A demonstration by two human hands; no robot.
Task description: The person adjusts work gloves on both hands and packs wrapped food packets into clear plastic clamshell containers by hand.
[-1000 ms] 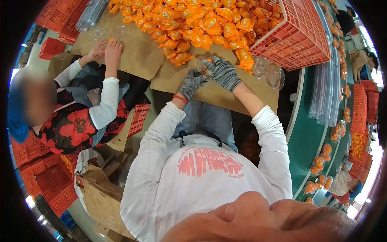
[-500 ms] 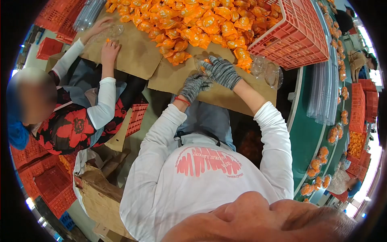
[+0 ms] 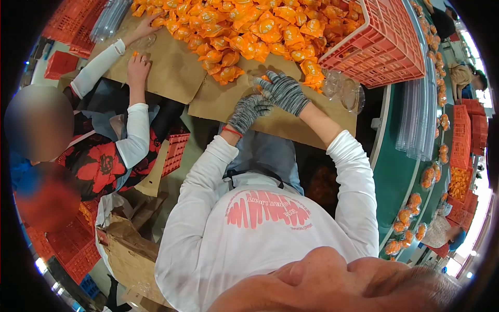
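Note:
Both my hands wear grey striped knit gloves and meet over the cardboard sheet [image 3: 218, 106] at the table's near edge. My left hand [image 3: 249, 112], with a red cord at its wrist, curls around the lower side of a small clear plastic pack [image 3: 255, 81]. From above, my right hand [image 3: 285, 93] closes over the same pack. Some orange shows between the fingers; most of the pack is hidden by the gloves. Just beyond lies a big heap of orange-wrapped fruits [image 3: 265, 28]. Right of my right hand sit empty clear plastic packs [image 3: 343, 91].
A red plastic crate [image 3: 384, 52] stands tilted at the heap's right. Stacked clear trays [image 3: 416, 114] lie beside a green conveyor [image 3: 387, 182] carrying packed fruits [image 3: 405, 216]. A co-worker [image 3: 104, 151] sits at left, hands on the table. An open cardboard box [image 3: 130, 255] stands lower left.
My hands stay nearly in place, with small finger shifts on the pack. The co-worker's far hand has reached toward the heap. A blurred red and blue shape has appeared at far left.

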